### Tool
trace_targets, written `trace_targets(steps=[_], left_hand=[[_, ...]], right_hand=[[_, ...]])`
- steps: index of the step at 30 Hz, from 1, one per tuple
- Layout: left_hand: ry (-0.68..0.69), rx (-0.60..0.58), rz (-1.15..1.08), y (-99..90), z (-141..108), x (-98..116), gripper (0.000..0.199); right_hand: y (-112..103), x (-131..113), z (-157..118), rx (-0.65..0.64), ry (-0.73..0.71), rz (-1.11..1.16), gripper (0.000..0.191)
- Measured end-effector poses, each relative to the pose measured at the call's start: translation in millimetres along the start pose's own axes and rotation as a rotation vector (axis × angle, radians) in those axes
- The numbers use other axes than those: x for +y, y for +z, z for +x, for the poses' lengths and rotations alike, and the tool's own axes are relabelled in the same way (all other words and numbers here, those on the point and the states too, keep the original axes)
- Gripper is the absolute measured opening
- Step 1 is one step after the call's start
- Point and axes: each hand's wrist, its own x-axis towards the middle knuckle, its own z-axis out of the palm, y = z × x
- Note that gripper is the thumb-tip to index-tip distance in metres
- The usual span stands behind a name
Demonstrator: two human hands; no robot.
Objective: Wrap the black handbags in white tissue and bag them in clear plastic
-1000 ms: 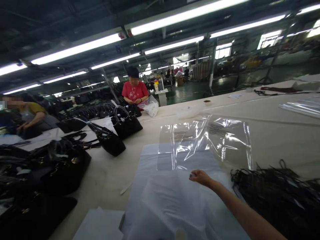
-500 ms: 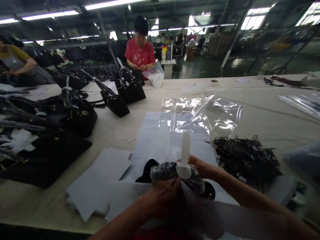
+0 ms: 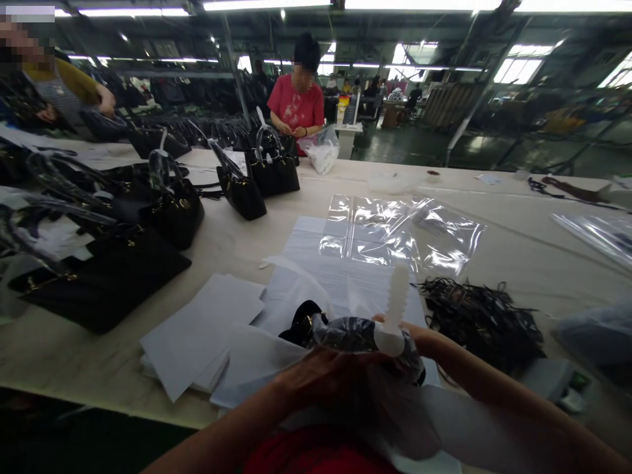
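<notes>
Close in front of me is a black handbag (image 3: 302, 324) with clear film wrapped round its handles (image 3: 345, 334). A white toothed plastic strip (image 3: 396, 303) with a round base stands up from the handles. My left hand (image 3: 311, 376) is closed on the near side of the bag, its fingertips in shadow. At the far right side, my right hand (image 3: 412, 334) curls its fingers behind the handles, partly hidden by the strip. A thin translucent white sheet (image 3: 269, 352) surrounds the bag and drapes over my right forearm. The bag's lower body is hidden.
White paper sheets (image 3: 192, 329) are stacked left of my hands. Finished-looking black handbags (image 3: 106, 276) line the left side. Clear plastic sleeves (image 3: 380, 227) lie ahead; black corded tags (image 3: 486, 322) are heaped right. Two co-workers, one in a red shirt (image 3: 296, 108), stand across the table.
The view has shifted, and the handbag sits a little further right in it. The translucent sheet now rises and spreads at the far left of the bag. Both hands stay on the handbag.
</notes>
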Motion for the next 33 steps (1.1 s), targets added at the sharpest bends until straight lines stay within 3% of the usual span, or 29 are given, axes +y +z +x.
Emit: trace_targets(steps=[4,8,13,16,18,21,25,28,33], left_hand=[[0.101,0.121,0.168,7.0,-11,-6,0.04],[0.19,0.323,0.348,4.7,-12,-9,0.028],[0.11,0.221,0.349,-1.9,-2,-8,0.026],[0.087,0.182,0.301,-4.2,1,-9,0.016],[0.152,0.169,0.282,-6.1,2,-11,0.015],[0.269,0.176,0.3,-7.7,3,-16,0.014],[0.363,0.202,0.351,-5.6,4,-22,0.022],[0.408,0.199,0.344,-2.8,4,-26,0.028],[0.447,0.264,0.348,3.6,2,-33,0.02]], right_hand=[[-5,5,2,-0.162,0.132,0.052,0.026],[-6,-13,2,-0.245,0.23,0.105,0.037],[-5,-45,7,-0.402,0.232,0.171,0.044],[-7,-48,7,-0.468,0.253,0.093,0.038],[-10,-42,3,-0.408,0.2,-0.054,0.028],[-19,-30,-7,-0.219,0.044,-0.405,0.011],[-34,-25,-26,-0.062,-0.027,-0.805,0.008],[-43,-24,-49,-0.031,0.004,-0.865,0.015],[-29,-15,-92,0.248,0.017,-0.867,0.017]])
